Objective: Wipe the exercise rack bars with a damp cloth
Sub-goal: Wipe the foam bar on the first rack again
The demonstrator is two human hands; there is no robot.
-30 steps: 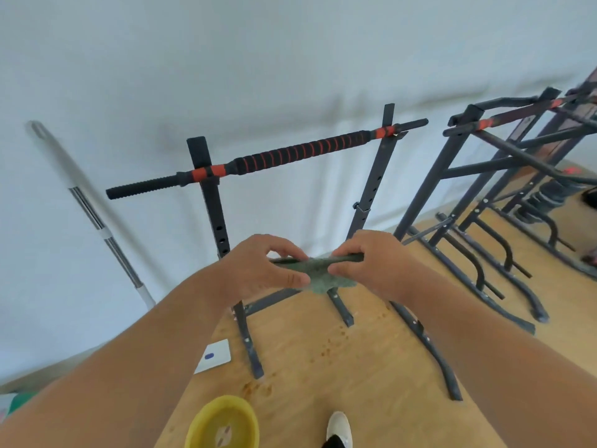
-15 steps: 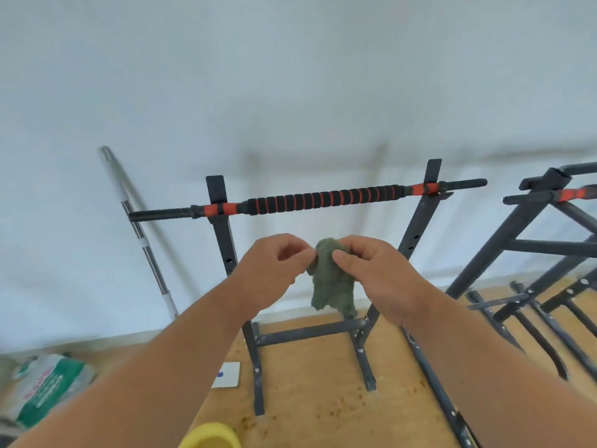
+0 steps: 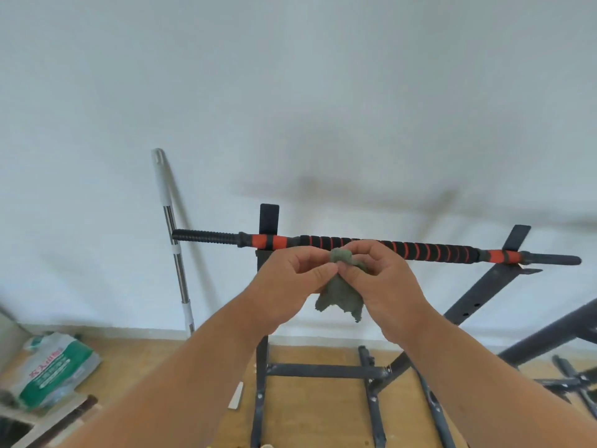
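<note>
A small grey-green cloth (image 3: 339, 297) hangs bunched between both hands, just in front of the rack's bar. My left hand (image 3: 290, 286) pinches its top edge from the left and my right hand (image 3: 384, 282) grips it from the right. The black and orange padded bar (image 3: 436, 252) lies across the two dark uprights (image 3: 268, 218) of the exercise rack. The cloth is close to the bar's middle; I cannot tell whether it touches it.
A silver and white pole (image 3: 176, 240) leans on the white wall at left. A green and white bag (image 3: 55, 370) lies on the wooden floor at lower left. Another dark rack frame (image 3: 549, 337) stands at right. The rack's base bars (image 3: 323, 371) spread over the floor.
The view has tilted up and the hands have risen toward the bar. The cloth, stretched flat a second ago, now hangs bunched between the fingers.
</note>
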